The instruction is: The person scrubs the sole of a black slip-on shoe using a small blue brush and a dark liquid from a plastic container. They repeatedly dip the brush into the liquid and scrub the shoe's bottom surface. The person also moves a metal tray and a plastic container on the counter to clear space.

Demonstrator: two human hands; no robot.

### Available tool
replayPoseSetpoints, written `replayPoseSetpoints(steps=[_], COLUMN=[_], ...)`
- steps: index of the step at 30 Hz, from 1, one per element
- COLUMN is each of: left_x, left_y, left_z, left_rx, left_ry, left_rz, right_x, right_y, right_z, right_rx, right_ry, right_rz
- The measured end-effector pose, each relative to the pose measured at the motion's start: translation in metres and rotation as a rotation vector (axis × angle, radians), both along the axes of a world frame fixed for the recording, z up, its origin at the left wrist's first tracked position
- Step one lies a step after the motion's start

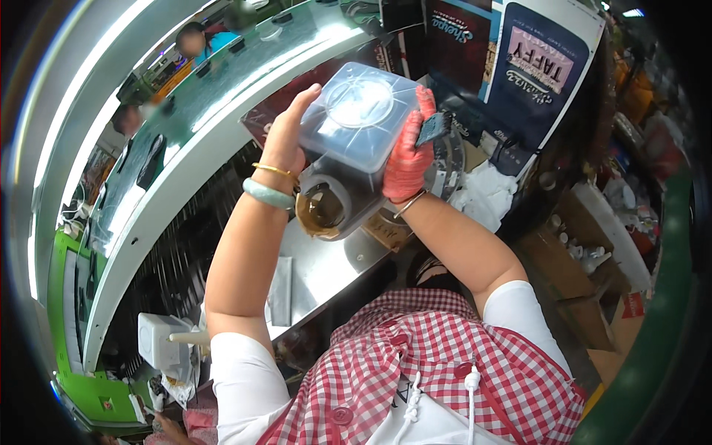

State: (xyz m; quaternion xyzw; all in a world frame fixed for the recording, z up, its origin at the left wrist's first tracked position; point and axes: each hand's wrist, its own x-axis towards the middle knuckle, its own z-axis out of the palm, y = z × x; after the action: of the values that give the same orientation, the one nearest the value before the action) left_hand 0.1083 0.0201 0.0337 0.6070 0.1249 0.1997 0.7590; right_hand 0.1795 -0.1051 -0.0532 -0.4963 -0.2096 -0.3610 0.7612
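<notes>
Between my two hands a square, see-through plastic jug (352, 137) is lifted and tipped, its flat bottom with a round ring facing up. Brown shows in a rounded opening or handle loop low on its near side; which of these it is I cannot tell. My left hand (285, 137), bare with bangles at the wrist, presses against the jug's left side, thumb upward. On the opposite side my right hand (409, 156), in a reddish glove, grips the jug. A small dark textured piece (434, 130) sticks out by the right fingers; its kind is unclear.
A steel worktop (326, 271) lies below the jug. A long glass-topped counter (222, 81) curves along the left and far side. A white square container (159, 337) stands lower left. Crumpled white paper (486, 196), a printed board (545, 74) and cardboard boxes (564, 252) are at right.
</notes>
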Motion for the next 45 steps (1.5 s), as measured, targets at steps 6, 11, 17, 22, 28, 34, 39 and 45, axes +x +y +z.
replayPoseSetpoints(steps=[6,11,17,22,28,34,39,45], left_x=[0.077,0.102,0.107,0.109,0.123,0.127,0.120,0.085], left_y=[-0.012,-0.020,-0.021,-0.026,-0.024,-0.022,-0.028,-0.029], left_z=[-0.035,-0.064,-0.080,-0.075,-0.091,-0.118,-0.123,-0.124], left_rx=[-0.076,-0.064,-0.038,-0.110,-0.183,-0.139,-0.167,-0.105], left_ry=[0.067,0.143,0.225,0.231,0.163,0.139,0.095,0.079], left_rz=[-0.010,-0.022,0.014,0.024,0.001,-0.028,-0.150,-0.135], right_x=[0.069,0.091,0.098,0.099,0.133,0.139,0.152,0.126], right_y=[-0.025,-0.030,-0.024,-0.028,-0.033,-0.041,-0.063,-0.080], right_z=[-0.023,-0.064,-0.088,-0.072,-0.075,-0.095,-0.094,-0.061], right_rx=[0.008,0.057,-0.010,-0.069,-0.085,-0.036,-0.182,-0.540], right_ry=[0.020,0.152,0.182,0.193,0.210,0.262,0.255,0.029], right_rz=[0.088,0.157,0.057,0.052,0.183,0.283,0.227,-0.102])
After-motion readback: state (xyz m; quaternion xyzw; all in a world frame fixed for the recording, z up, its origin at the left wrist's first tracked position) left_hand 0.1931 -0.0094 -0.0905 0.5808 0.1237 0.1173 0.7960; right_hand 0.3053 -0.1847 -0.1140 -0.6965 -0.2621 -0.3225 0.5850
